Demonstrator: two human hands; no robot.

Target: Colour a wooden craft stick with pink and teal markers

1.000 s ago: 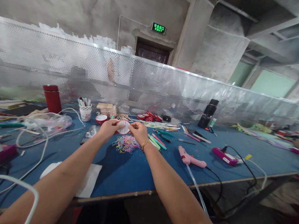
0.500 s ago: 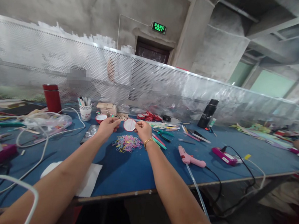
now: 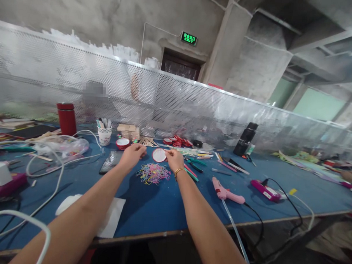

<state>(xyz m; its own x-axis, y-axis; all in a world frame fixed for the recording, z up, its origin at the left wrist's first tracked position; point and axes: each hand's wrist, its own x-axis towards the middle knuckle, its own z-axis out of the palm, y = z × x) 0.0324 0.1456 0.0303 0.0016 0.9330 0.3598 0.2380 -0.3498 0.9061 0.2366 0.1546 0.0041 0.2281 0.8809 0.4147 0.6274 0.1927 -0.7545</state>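
My right hand [image 3: 175,160] pinches the right edge of a round white disc with a red rim [image 3: 159,155]. A thin line crosses the disc's face; what it is I cannot make out. To its left is my left hand [image 3: 134,155], apart from the disc, its thumb and fingertips closed together; anything between them is too small to name. A loose heap of small coloured rubber bands [image 3: 153,174] lies on the blue table just below both hands. Behind my left hand stands a small red bowl with a white inside [image 3: 123,143].
Several red-rimmed pieces [image 3: 178,141] lie along the mesh partition [image 3: 177,105]. Right of my hands are pliers [image 3: 195,164], a pink glue gun [image 3: 226,191] and a purple power strip [image 3: 266,190]. A phone [image 3: 110,162], a patterned cup [image 3: 104,136] and white cables are leftward.
The whole view has shifted slightly, so everything sits a little lower and further right. My right hand still holds the disc; my left fingers stay closed and look more curled.
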